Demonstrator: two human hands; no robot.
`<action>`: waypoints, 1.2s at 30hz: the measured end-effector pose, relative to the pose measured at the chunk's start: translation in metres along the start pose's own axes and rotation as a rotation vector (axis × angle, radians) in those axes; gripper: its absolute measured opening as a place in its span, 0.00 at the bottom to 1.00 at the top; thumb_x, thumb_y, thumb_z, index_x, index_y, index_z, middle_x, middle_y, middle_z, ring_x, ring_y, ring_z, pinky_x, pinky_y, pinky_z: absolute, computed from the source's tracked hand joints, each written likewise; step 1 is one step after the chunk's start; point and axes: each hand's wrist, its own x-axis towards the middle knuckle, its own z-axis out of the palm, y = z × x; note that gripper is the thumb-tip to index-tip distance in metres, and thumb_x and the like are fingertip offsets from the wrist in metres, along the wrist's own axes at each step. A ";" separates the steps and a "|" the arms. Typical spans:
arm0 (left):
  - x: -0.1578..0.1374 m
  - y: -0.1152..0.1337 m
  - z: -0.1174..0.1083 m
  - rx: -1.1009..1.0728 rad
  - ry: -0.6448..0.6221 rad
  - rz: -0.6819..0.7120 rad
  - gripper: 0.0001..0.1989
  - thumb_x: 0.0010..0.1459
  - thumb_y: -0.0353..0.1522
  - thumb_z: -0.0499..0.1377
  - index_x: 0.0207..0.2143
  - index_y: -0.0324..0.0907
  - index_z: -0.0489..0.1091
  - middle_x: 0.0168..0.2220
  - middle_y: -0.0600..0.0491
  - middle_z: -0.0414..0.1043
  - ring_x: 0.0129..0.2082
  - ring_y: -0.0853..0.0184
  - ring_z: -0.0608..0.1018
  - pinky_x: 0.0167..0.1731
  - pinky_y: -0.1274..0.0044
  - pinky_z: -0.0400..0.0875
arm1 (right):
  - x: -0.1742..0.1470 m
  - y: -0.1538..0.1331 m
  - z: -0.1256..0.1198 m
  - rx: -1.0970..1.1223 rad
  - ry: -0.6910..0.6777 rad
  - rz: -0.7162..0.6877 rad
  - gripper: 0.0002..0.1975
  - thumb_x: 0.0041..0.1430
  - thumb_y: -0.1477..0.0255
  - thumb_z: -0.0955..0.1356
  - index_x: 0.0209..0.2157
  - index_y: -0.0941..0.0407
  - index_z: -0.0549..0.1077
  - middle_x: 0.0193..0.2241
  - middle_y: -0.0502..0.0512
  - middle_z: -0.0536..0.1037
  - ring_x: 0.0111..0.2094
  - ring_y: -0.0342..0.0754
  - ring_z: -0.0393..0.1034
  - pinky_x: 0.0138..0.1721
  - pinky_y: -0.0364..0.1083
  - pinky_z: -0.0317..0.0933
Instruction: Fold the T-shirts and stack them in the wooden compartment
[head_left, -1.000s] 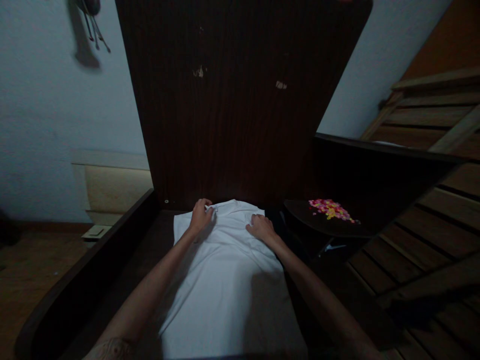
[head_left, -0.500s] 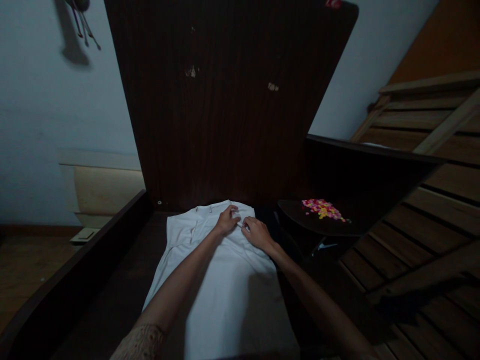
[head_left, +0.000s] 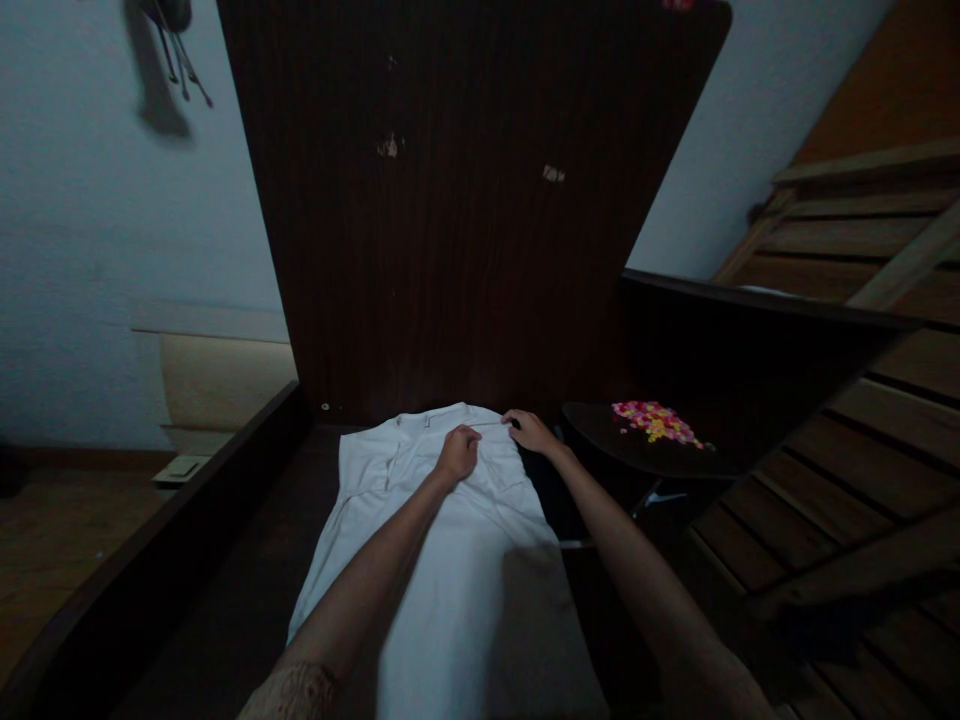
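A white garment [head_left: 442, 560] lies spread out lengthwise on a dark wooden surface, its upper edge near the tall dark panel. Part of its upper section is creased, and I cannot tell its exact kind. My left hand [head_left: 458, 453] is closed on the cloth near the middle of that upper section, fingers curled together. At the upper right corner, my right hand [head_left: 531, 432] pinches the garment's edge between thumb and fingers. A shadow falls across the lower right of the cloth.
Behind the garment stands a tall dark wooden panel [head_left: 465, 250]. To the right, a curved dark shelf [head_left: 589, 430] bears a pile of pink, red and yellow pieces [head_left: 656, 422]. A dark raised side board [head_left: 172, 530] runs along the left. Wooden slats [head_left: 862, 430] stand at far right.
My right hand has moved right, away from my left hand, to the garment's upper right corner. My left hand stays near the middle, its fingers more curled. The view has shifted slightly.
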 end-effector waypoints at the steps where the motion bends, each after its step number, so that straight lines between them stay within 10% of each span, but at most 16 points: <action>1: 0.000 0.000 0.001 0.009 0.003 0.017 0.14 0.50 0.20 0.53 0.33 0.39 0.76 0.39 0.45 0.77 0.44 0.61 0.77 0.50 0.67 0.69 | 0.000 0.003 0.001 -0.041 -0.009 0.009 0.17 0.49 0.84 0.62 0.39 0.58 0.75 0.39 0.55 0.77 0.44 0.46 0.69 0.47 0.43 0.60; 12: 0.004 -0.004 0.004 0.136 0.007 0.106 0.16 0.48 0.20 0.52 0.35 0.40 0.76 0.43 0.46 0.73 0.47 0.62 0.73 0.52 0.67 0.68 | 0.000 0.005 0.001 -0.277 0.002 0.272 0.08 0.57 0.71 0.66 0.36 0.56 0.76 0.41 0.57 0.73 0.42 0.48 0.70 0.38 0.41 0.59; 20: -0.022 0.019 -0.001 0.279 -0.036 0.217 0.07 0.54 0.33 0.58 0.34 0.40 0.75 0.56 0.42 0.66 0.59 0.50 0.63 0.57 0.59 0.58 | -0.002 0.008 0.009 0.244 0.111 0.521 0.11 0.53 0.73 0.69 0.39 0.57 0.69 0.22 0.48 0.74 0.23 0.43 0.69 0.25 0.40 0.59; 29: -0.052 0.025 -0.003 0.415 -0.319 0.194 0.32 0.56 0.47 0.56 0.59 0.40 0.63 0.63 0.39 0.59 0.65 0.45 0.56 0.61 0.53 0.48 | -0.002 0.010 0.022 0.483 0.231 0.626 0.07 0.42 0.75 0.72 0.21 0.57 0.70 0.16 0.44 0.70 0.20 0.39 0.65 0.19 0.36 0.53; 36: -0.047 0.011 -0.065 0.436 0.004 0.059 0.15 0.60 0.38 0.53 0.43 0.42 0.73 0.46 0.46 0.76 0.51 0.59 0.72 0.53 0.68 0.65 | 0.001 0.010 0.023 0.577 0.270 0.602 0.06 0.46 0.74 0.70 0.22 0.57 0.68 0.17 0.47 0.72 0.20 0.40 0.67 0.21 0.37 0.62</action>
